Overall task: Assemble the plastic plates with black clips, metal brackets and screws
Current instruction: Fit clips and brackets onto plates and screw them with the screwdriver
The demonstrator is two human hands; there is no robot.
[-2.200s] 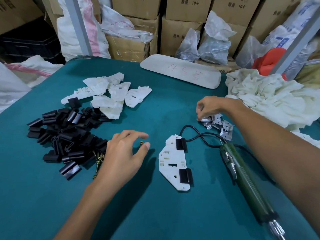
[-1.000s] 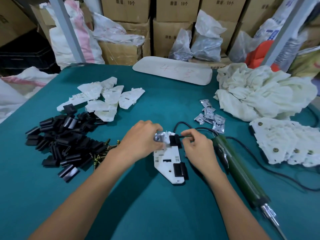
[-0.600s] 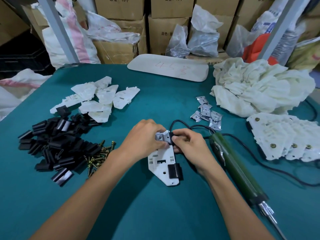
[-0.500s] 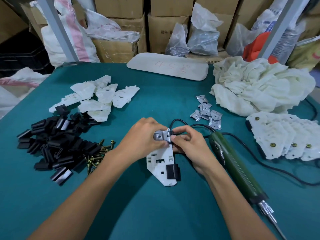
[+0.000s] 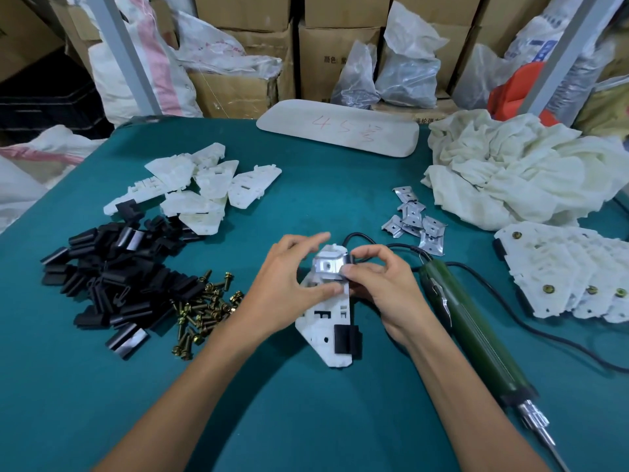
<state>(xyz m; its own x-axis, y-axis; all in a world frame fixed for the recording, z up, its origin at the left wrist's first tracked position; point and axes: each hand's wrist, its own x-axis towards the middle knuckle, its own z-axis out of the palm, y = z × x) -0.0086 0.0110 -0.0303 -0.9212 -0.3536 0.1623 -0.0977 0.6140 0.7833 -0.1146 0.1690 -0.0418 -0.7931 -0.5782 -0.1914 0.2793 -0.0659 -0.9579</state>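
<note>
Two-handed seating, metal bracket (image 5: 327,266) on plastic plate (image 5: 325,323): left grip (image 5: 289,287) wide, thumb steadying plate; right grip (image 5: 381,284) pinches bracket to align hole.

A small parts-assembly workshop set up in a stockroom.

A table (image 5: 340,420) covered in teal cloth carries batch parts sorted into loose heaps: black clips (image 5: 112,281), screws (image 5: 204,311), white plastic plates (image 5: 194,185), metal brackets (image 5: 413,219), and at the right a fanned stack of fitted plates (image 5: 571,277) with screws already in them. A corded green electric screwdriver (image 5: 476,328) lies among them, near a bundle of pale rags (image 5: 517,172). Behind the table, stacked cardboard boxes (image 5: 340,46) with printed labels, woven sacks (image 5: 146,63) and filled plastic bags (image 5: 405,63) crowd the back, with grey metal uprights (image 5: 126,56) in front.
</note>
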